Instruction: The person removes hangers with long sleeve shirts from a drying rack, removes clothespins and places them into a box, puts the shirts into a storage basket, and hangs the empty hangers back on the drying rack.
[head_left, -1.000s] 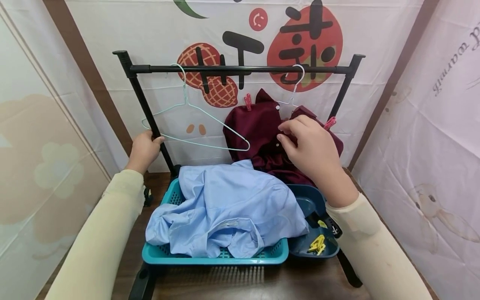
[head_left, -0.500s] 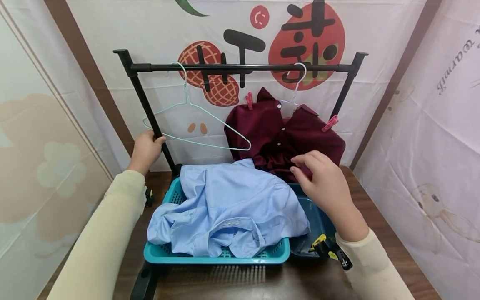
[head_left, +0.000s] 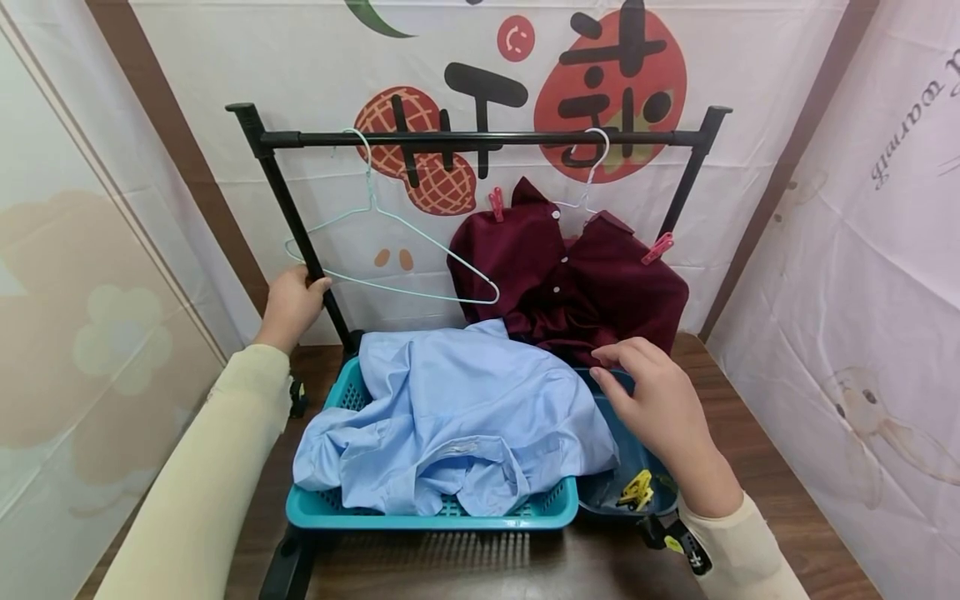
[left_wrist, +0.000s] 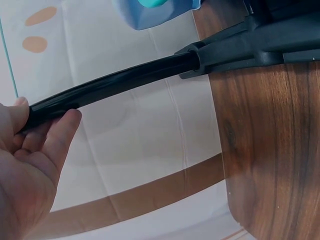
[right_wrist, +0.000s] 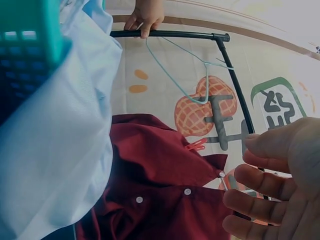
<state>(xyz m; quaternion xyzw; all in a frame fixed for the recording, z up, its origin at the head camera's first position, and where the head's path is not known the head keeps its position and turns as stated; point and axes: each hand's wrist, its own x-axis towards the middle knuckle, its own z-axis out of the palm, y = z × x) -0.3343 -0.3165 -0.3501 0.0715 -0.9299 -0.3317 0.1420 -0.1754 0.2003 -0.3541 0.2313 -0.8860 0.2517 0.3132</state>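
My left hand (head_left: 291, 307) grips the left post (left_wrist: 105, 90) of a black clothes rack, thumb on one side and fingers on the other. A bare mint-green wire hanger (head_left: 431, 232) hangs from the rail close by. My right hand (head_left: 660, 408) holds nothing, its fingers loosely bent above the right side of a dark blue tray (head_left: 626, 446). Behind it a maroon shirt (head_left: 626, 292) hangs on a white hanger (head_left: 597, 167), with a pink clothespin (head_left: 497, 204) at one shoulder and another pink clothespin (head_left: 658, 248) at the other. Its lower part is bunched and partly hidden.
A light blue shirt (head_left: 465, 392) lies heaped in a teal basket (head_left: 431, 522) in front of the rack, draping over its rim. Yellow clothespins (head_left: 637, 492) lie in the dark blue tray. The wooden table (head_left: 738, 425) meets printed cloth walls behind and at the sides.
My right hand has moved down and slightly right, away from the front of the maroon shirt to above the tray. My left hand keeps its grip on the post.
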